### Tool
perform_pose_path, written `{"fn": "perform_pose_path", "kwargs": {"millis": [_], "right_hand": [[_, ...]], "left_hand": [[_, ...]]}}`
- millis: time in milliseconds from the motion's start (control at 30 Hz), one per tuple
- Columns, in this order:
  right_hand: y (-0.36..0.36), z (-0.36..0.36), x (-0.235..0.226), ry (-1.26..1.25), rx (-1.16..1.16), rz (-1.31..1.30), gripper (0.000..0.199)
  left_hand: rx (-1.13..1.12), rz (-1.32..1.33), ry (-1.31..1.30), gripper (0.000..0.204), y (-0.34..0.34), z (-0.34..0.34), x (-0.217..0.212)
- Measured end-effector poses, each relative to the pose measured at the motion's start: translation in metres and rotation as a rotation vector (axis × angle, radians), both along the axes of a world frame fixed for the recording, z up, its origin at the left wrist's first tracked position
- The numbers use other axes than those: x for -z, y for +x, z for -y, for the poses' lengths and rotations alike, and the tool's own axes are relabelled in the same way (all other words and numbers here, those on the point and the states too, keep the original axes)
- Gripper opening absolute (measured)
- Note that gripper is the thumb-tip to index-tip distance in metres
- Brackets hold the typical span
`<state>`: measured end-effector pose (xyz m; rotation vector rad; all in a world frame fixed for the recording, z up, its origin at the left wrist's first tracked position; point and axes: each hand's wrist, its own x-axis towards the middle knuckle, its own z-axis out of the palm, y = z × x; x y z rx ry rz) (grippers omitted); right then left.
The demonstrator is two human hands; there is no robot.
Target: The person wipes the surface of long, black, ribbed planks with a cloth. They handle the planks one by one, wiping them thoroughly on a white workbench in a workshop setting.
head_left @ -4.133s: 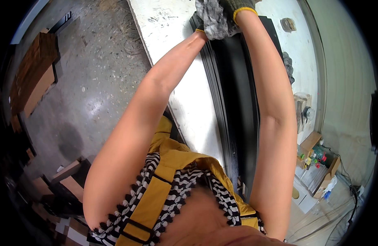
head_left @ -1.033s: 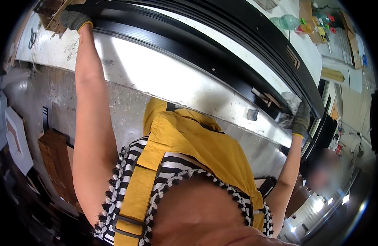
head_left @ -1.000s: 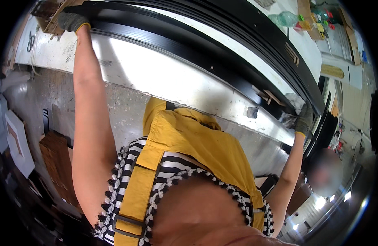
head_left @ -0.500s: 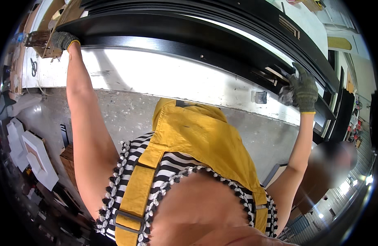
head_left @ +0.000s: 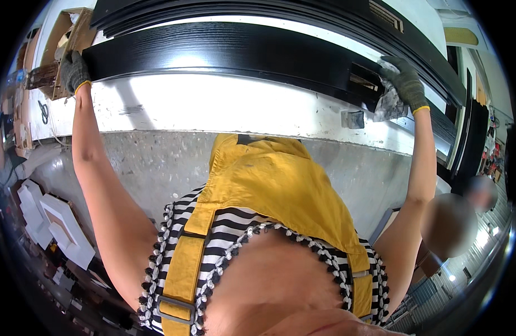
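Observation:
A long black board with a wood-grain face lies across the white worktable, a rectangular slot near its right end. My left hand, in a dark grey knit glove with a yellow cuff, is closed at the board's left end. On the right, my gloved right hand is closed on a crumpled grey-white rag, resting beside the slot on the board. Part of the board's right end is hidden behind that hand and rag. A small dark grey block sits near the table's front edge.
Behind the board, more black boards are stacked along the table. An open cardboard box stands by my left hand, with black-handled scissors nearby. White panels lean at the lower left. Another person is at the right.
The board has turned so its broad grained face now shows instead of its narrow edge. My left hand shifted slightly left and down; my right hand, with the rag, moved slightly up.

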<state>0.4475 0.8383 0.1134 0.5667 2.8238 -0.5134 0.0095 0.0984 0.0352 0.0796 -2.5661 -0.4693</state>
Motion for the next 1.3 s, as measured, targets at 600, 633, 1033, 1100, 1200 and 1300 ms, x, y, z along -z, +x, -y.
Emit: {"fn": "perform_pose_path", "kwargs": {"millis": [600,633,1033,1100,1200,1300], "right_hand": [[0.027,0.111,-0.023,-0.396,0.340,-1.101,0.029],[0.027,0.120,-0.044,-0.379,0.157,-1.224,0.031],[-0.064,0.216,0.059,0.466,-0.096,-0.662,0.064],[-0.073,0.223,0.062,0.399,-0.086,-0.622,0.067],[-0.055,0.203,0.056,-0.310,-0.067,-1.021,0.049],[-0.017,0.140,0.054,-0.061,-0.041,-0.982,0.034]], "left_hand": [[1.094,0.106,-0.797,0.042,0.147,-0.216,-0.025],[1.077,0.141,-0.785,0.038,0.148,-0.218,-0.025],[1.011,0.244,0.072,0.038,0.141,-0.227,-0.020],[1.236,-0.178,0.069,0.038,0.164,-0.262,-0.021],[1.156,0.508,1.126,0.040,0.265,-0.358,-0.041],[1.187,0.435,0.159,0.066,0.309,-0.419,-0.067]]}}
